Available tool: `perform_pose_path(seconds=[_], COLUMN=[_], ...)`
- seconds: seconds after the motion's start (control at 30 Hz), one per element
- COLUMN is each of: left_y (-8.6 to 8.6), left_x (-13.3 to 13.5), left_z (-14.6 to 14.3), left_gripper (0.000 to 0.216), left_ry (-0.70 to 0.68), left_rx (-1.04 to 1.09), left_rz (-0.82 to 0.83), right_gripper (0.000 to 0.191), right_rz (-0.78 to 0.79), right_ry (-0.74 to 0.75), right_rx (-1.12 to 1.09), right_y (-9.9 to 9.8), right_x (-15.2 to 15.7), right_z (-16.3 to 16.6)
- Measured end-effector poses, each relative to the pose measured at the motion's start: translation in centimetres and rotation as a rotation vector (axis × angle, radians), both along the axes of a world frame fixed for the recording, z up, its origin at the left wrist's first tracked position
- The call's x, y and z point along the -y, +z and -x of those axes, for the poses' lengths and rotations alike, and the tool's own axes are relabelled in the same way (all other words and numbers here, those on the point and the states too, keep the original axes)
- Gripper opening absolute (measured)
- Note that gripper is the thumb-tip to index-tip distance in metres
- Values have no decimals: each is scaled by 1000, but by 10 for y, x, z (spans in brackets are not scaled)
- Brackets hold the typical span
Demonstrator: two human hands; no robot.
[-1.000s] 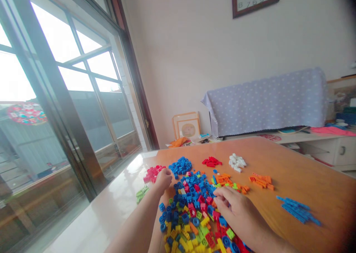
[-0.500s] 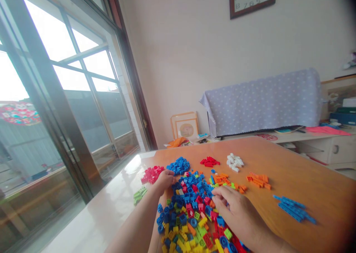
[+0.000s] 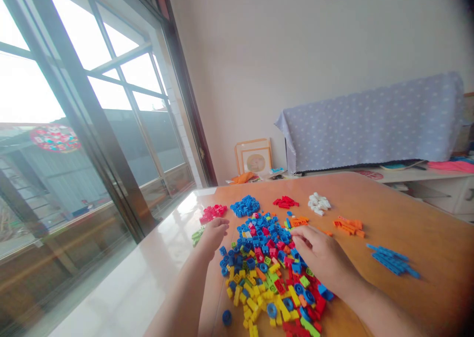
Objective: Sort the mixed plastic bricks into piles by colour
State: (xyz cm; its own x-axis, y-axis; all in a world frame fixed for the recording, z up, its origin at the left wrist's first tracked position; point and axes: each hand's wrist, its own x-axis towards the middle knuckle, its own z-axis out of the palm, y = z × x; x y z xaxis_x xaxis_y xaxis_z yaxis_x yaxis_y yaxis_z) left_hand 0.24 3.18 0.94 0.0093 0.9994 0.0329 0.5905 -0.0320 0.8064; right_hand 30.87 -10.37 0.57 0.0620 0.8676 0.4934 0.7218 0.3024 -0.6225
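Observation:
A big mixed heap of blue, red, yellow and green plastic bricks (image 3: 264, 268) lies on the orange wooden table (image 3: 407, 228). My left hand (image 3: 213, 232) hovers at the heap's far left edge, fingers loosely curled, close to a small red pile (image 3: 213, 212) and a few green bricks (image 3: 197, 235). My right hand (image 3: 320, 258) rests palm down on the heap's right side, fingertips among the blue bricks. Whether either hand holds a brick is hidden.
Sorted piles lie beyond the heap: blue (image 3: 245, 206), red (image 3: 284, 201), white (image 3: 318, 203), orange (image 3: 350, 226), and long blue pieces (image 3: 392, 261) at the right. One blue round piece (image 3: 226, 317) sits alone near the front. A window runs along the left; a cloth-covered object (image 3: 370, 124) stands behind.
The view has tilted down and shifted, so the wall clock has left the frame. My left hand drew back slightly from the red pile; my right hand stays on the heap.

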Motion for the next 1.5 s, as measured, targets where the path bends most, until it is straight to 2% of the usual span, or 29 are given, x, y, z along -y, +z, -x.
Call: perform_pose_path(seconds=[0.2, 0.4, 0.47, 0.7, 0.87, 1.0, 1.2, 1.33, 1.5], left_y=[-8, -4, -4, -12, -10, -6, 2, 5, 0], left_x=[22, 33, 36, 37, 43, 50, 61, 66, 66], left_z=[19, 16, 10, -7, -17, -26, -36, -44, -47], left_gripper=[28, 27, 24, 18, 19, 22, 27, 26, 26], left_ry=[32, -68, -115, -307, -353, -399, -484, -566, -673], left_rx=[-273, -407, -419, -410, -358, -362, -323, -288, -219], left_rz=[-51, -44, -51, -190, -228, -256, -280, -306, -304], right_gripper=[31, 26, 28, 34, 33, 26, 20, 26, 32], right_rz=[53, 375, 418, 339, 261, 253, 289, 257, 229], right_ry=[-96, -155, -133, 92, 175, 237, 187, 155, 183], right_rx=[49, 233, 273, 241, 238, 245, 198, 127, -27], right_y=[1, -8, -14, -18, -13, -15, -26, -33, -31], right_x=[0, -5, -6, -1, 4, 1, -11, -16, -17], right_z=[-11, -29, -29, -4, 12, 11, -4, -8, -4])
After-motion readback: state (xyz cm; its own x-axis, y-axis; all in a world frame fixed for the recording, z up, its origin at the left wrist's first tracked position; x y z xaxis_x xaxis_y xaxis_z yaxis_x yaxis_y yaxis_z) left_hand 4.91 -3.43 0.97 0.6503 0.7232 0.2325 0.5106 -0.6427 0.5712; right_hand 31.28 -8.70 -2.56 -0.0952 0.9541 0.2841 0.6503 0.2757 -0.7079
